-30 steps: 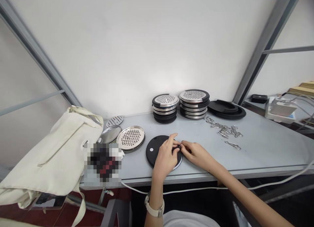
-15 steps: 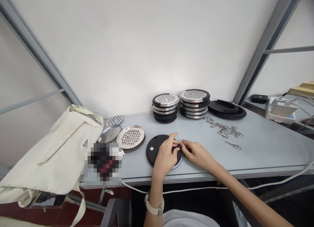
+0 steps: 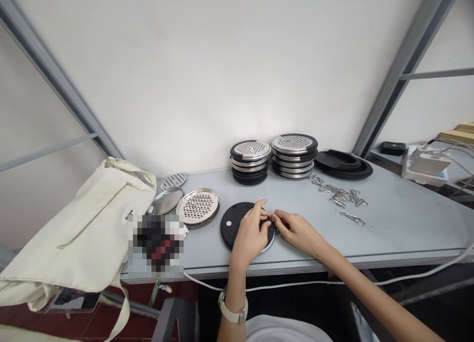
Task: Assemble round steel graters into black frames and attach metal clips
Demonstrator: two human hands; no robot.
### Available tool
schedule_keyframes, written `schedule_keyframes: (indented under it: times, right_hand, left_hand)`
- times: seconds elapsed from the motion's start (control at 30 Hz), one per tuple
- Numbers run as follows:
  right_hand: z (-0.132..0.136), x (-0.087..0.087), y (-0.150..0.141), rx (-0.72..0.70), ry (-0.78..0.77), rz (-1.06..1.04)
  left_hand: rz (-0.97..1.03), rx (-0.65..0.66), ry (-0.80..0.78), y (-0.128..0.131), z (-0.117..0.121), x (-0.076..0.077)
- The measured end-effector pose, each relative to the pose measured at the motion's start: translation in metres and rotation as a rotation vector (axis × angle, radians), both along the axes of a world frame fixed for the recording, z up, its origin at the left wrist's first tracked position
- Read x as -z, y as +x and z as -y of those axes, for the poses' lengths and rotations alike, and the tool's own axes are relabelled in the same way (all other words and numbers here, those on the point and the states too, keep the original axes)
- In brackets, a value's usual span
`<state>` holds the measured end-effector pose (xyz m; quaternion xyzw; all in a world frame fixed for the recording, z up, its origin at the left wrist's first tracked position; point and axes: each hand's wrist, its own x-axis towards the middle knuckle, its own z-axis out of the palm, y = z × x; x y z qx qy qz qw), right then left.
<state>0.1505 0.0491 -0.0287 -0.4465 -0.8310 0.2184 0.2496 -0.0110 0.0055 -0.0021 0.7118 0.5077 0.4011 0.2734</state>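
A black round disc (image 3: pixel 230 232) with a white dot lies flat near the table's front edge, its pale rim showing at the lower right. Over its right half rests my left hand (image 3: pixel 252 233), one finger raised and the others bent toward the right edge, steadying the disc. My right hand (image 3: pixel 298 232) is closed in a pinch at that same edge, touching the left fingertips. Between them shows a bit of a small metal clip (image 3: pixel 278 233), mostly covered by the fingers. More wire snap clips (image 3: pixel 342 196) lie in a loose heap to the right, with a single clip (image 3: pixel 352 218) nearer me.
Two stacks of round graters (image 3: pixel 252 149) (image 3: pixel 294 143) stand by the wall, beside black rings (image 3: pixel 342 165). Metal grater plates (image 3: pixel 198 207) lie left, near a cream bag (image 3: pixel 92 223) and a blurred patch. A white cable (image 3: pixel 289 285) hangs along the front edge.
Almost nothing differs. The right fingertips have shifted very slightly at the disc's edge, and a little more of the metal clip shows there.
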Motion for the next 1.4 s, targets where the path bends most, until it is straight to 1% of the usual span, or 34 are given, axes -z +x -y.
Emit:
schedule_keyframes:
  times: [0.3, 0.43, 0.53, 0.7, 0.83, 1.13, 1.4]
  right_hand:
    - [-0.0010, -0.0013, -0.0019, 0.006, 0.004, 0.023]
    - [-0.0011, -0.0006, -0.0017, 0.014, 0.015, 0.039]
    - [-0.0004, -0.0012, -0.0020, 0.021, 0.014, 0.049]
    - [0.0001, -0.0036, -0.0022, -0.015, 0.003, 0.013]
    - [0.0002, -0.0047, -0.0005, -0.051, -0.002, 0.014]
    - [0.0011, -0.0061, -0.0006, -0.030, -0.021, 0.034]
    - [0.0011, -0.0060, 0.0013, -0.032, -0.031, 0.047]
  left_hand:
    - [-0.046, -0.006, -0.025, 0.0008, 0.0013, -0.0008]
    - [-0.072, -0.028, -0.017, 0.0015, 0.0034, -0.0013]
    - [-0.074, -0.019, -0.014, 0.0022, 0.0042, -0.0017]
    - [-0.059, 0.017, -0.028, 0.0027, 0.0046, -0.0020]
    - [-0.032, 0.012, -0.040, 0.0028, 0.0033, -0.0012]
    - [0.049, 0.017, -0.041, 0.0022, 0.0022, -0.0002]
    - [0.055, 0.029, -0.023, 0.0021, 0.0016, -0.0006]
